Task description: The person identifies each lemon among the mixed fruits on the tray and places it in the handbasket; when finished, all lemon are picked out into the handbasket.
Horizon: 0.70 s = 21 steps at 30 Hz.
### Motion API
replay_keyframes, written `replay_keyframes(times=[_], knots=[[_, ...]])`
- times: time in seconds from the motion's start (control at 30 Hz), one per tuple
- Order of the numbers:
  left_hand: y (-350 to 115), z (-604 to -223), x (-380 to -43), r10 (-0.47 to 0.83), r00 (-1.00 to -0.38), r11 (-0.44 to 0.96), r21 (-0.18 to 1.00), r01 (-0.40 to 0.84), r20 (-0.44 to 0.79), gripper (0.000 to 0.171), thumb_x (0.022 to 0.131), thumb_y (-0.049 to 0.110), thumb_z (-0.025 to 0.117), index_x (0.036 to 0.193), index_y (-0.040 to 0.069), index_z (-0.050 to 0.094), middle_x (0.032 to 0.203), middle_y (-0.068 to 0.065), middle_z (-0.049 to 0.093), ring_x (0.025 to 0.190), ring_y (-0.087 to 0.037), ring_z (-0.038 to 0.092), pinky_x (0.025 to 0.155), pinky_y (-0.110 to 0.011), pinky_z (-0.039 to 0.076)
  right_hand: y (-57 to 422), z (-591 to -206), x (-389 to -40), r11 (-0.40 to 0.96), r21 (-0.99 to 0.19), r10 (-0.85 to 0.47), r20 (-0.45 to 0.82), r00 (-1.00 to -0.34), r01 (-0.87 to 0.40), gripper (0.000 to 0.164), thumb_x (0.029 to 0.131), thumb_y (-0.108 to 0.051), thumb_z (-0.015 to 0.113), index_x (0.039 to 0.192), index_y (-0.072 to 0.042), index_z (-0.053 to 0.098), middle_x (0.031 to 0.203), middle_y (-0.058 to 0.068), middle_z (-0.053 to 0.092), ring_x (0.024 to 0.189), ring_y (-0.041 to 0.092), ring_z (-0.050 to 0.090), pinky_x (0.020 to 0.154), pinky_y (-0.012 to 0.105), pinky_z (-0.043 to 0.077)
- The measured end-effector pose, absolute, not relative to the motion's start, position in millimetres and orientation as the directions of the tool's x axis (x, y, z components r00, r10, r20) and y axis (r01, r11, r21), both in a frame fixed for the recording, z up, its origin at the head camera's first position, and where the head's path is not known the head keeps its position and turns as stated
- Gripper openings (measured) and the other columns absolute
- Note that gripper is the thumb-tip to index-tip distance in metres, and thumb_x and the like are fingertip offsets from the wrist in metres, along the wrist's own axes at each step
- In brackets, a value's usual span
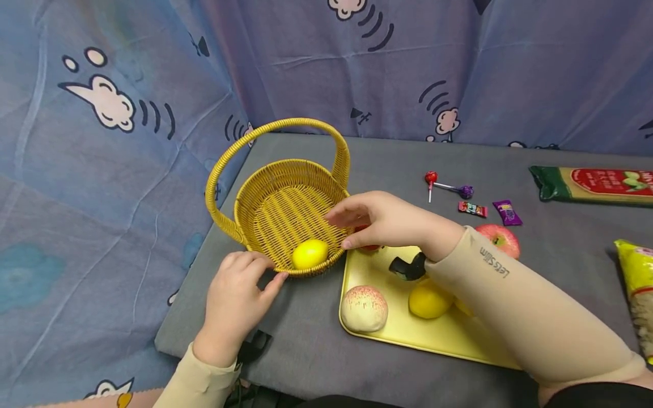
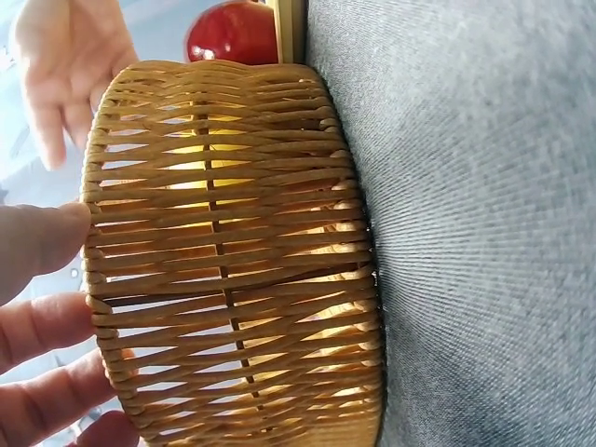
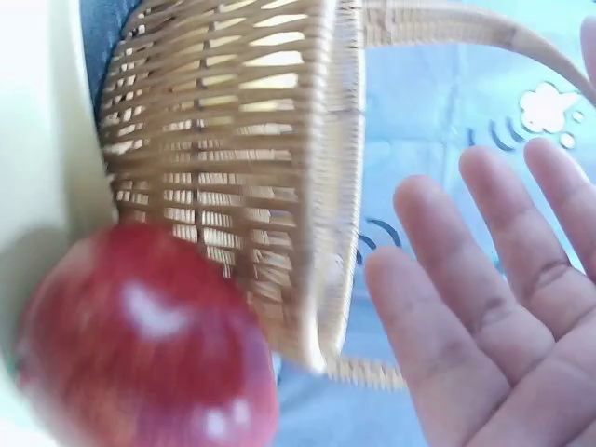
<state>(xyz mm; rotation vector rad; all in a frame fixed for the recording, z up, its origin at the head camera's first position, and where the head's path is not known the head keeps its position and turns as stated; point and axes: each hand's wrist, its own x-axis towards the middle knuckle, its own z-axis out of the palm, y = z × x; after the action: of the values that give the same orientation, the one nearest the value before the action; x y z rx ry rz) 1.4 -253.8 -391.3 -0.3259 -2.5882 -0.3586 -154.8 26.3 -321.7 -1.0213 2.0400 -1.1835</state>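
A yellow wicker basket [image 1: 296, 175] with a tall handle stands on the grey table, a lemon [image 1: 310, 254] inside near its front edge. My left hand [image 1: 237, 300] holds the basket's near rim, thumb and fingers at the edge; in the left wrist view its fingers [image 2: 47, 331] meet the rim. My right hand [image 1: 385, 221] hovers at the basket's right rim with nothing in its grasp. Its spread fingers [image 3: 494, 279] show in the right wrist view. Below it, a red apple [image 3: 149, 345] sits beside the basket, mostly hidden by the hand in the head view.
On the yellow tray [image 1: 408, 334] lie a peach [image 1: 364, 309], another lemon [image 1: 429, 299] and a pinkish apple [image 1: 499, 240], partly behind my right arm. Lollipops [image 1: 431, 178] and wrapped candies [image 1: 507, 212] lie behind it. Packages [image 1: 597, 184] stand farther right. Patterned cloth hangs behind.
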Motion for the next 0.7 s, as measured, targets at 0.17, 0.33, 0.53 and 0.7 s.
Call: replay_keyframes(times=[0.17,0.33,0.53,0.7], knots=[[-253,-393,1,0.158,-0.852,0.941,0.185,0.283,0.499,0.029,0.079,0.035,0.088,0.090,0.013,0.073,0.095,-0.004,0.071,0.094,-0.030,0.063,0.088,-0.043,0.054,66,-321,-144,0.330,-0.898,-0.791,-0.094,-0.604,-0.292,0.050,0.086,-0.014,0.083,0.133,-0.010,0.065,0.130,0.008,0.068,0.123,0.023,0.064,0.106,0.047,0.050],[-253,-391,2,0.152,-0.857,0.945,0.183,0.273,0.492,0.029,0.078,0.034,0.089,0.091,0.013,0.073,0.095,-0.004,0.071,0.095,-0.030,0.063,0.088,-0.043,0.054,99,-330,-132,0.356,-0.890,-0.770,-0.106,-0.629,-0.286,0.048,0.087,-0.016,0.081,0.131,-0.007,0.065,0.129,0.010,0.068,0.123,0.025,0.064,0.107,0.047,0.049],[-252,-391,1,0.149,-0.862,0.945,0.186,0.268,0.484,0.029,0.078,0.034,0.089,0.090,0.013,0.073,0.095,-0.004,0.071,0.095,-0.031,0.063,0.088,-0.044,0.054,133,-344,-115,0.393,-0.878,-0.767,-0.150,-0.624,-0.273,0.045,0.088,-0.021,0.080,0.129,-0.008,0.066,0.128,0.009,0.068,0.123,0.026,0.064,0.105,0.045,0.049],[-251,-391,1,0.154,-0.861,0.944,0.185,0.273,0.485,0.028,0.079,0.034,0.088,0.091,0.013,0.073,0.095,-0.005,0.071,0.095,-0.032,0.063,0.089,-0.044,0.053,148,-356,-93,0.439,-0.800,-0.771,-0.102,-0.629,-0.408,0.046,0.083,-0.034,0.084,0.126,-0.022,0.068,0.125,-0.003,0.068,0.116,0.017,0.063,0.103,0.030,0.051]])
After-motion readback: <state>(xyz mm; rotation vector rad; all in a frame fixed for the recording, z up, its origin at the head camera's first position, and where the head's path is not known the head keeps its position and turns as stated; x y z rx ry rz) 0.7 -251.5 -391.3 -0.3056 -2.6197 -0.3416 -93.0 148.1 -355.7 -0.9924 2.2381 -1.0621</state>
